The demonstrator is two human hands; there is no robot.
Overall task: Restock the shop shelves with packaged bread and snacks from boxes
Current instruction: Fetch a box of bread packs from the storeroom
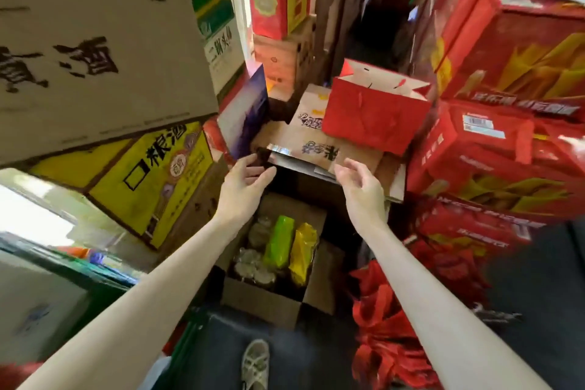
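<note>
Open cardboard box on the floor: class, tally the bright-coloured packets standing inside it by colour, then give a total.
Green packet: 1
Yellow packet: 1
Total: 2

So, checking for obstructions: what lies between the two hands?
In the head view, only the taped front edge of the brown carton spans between left hand and right hand, with dark shadow beneath.

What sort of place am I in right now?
Most likely a shop's cramped stock corner: printed cartons stacked high on the left, red gift boxes piled on the right, and an open cardboard box of packaged snacks on the floor.
</note>
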